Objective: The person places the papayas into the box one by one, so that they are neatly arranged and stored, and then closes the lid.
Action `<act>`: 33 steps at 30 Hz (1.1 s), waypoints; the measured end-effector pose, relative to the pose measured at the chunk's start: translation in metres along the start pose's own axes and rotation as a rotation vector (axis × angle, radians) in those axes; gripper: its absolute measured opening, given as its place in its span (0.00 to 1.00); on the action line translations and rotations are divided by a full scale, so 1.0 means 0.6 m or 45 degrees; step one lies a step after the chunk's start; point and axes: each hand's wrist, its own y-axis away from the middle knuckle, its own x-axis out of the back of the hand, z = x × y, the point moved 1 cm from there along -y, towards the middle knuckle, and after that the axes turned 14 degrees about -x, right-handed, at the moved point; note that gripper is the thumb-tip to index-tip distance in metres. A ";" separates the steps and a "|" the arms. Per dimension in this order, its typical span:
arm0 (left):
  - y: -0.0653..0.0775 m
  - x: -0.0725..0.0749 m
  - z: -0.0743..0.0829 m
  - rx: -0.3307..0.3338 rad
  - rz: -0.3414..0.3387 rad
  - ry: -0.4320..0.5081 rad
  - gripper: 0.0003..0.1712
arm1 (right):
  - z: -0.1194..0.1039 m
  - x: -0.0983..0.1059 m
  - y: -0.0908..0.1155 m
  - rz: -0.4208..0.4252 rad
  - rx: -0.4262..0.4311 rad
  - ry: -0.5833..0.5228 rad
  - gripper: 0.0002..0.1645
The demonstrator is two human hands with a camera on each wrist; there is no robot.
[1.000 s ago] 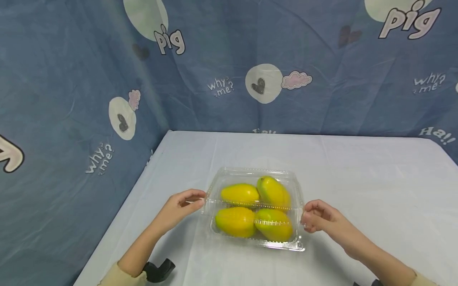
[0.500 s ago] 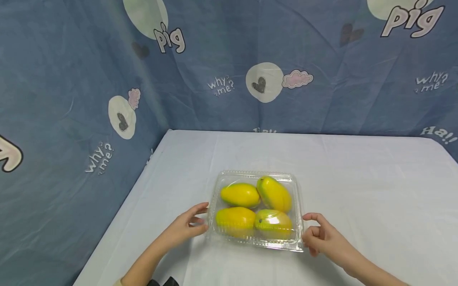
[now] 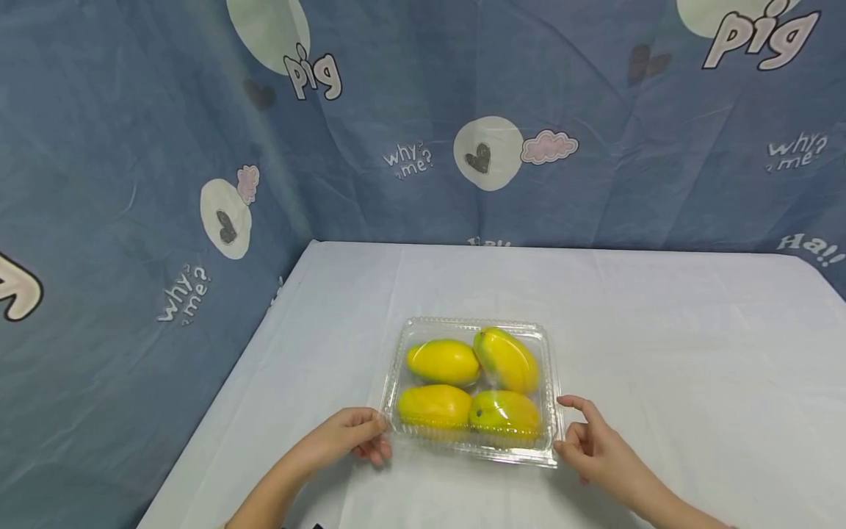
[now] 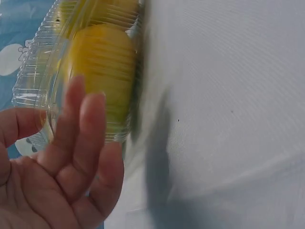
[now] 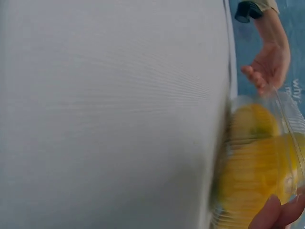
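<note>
A clear plastic clamshell box (image 3: 479, 452) lies on the table with its lid down over the base; whether it is latched I cannot tell. Inside sit several yellow-green mangoes (image 3: 441, 361) in two rows. At the box's front left corner, my left hand (image 3: 346, 437) pinches the rim between thumb and index finger; in the left wrist view its other fingers (image 4: 90, 124) stand out in front of the box's side. My right hand (image 3: 604, 448) holds the right edge near the front corner, index finger bent further back along the rim and thumb at the corner.
A white cloth (image 3: 661, 330) covers the table under the box. Behind and to the left hangs a blue printed curtain (image 3: 396, 95), meeting the table's back and left edges.
The box's lid, raised and tilted a second ago, has come down onto the base. Both hands have moved toward the front corners; the left has shifted its grip to the front left corner.
</note>
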 end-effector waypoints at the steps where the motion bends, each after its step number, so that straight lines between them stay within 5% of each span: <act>1: 0.000 0.000 0.000 -0.006 -0.013 0.013 0.20 | 0.001 -0.001 -0.001 0.008 0.007 0.012 0.36; 10: -0.002 0.000 -0.004 0.037 -0.093 0.109 0.14 | 0.009 0.000 -0.006 -0.204 -0.184 -0.161 0.37; 15: -0.002 0.001 -0.004 0.024 -0.105 0.135 0.12 | 0.009 -0.001 -0.001 -0.309 -0.160 -0.237 0.35; 22: -0.004 0.000 -0.004 0.012 -0.069 0.137 0.11 | 0.003 0.000 -0.006 -0.356 -0.299 -0.333 0.36; 33: -0.007 -0.008 -0.011 -0.014 0.017 0.155 0.08 | -0.001 -0.001 -0.011 -0.350 -0.296 -0.394 0.37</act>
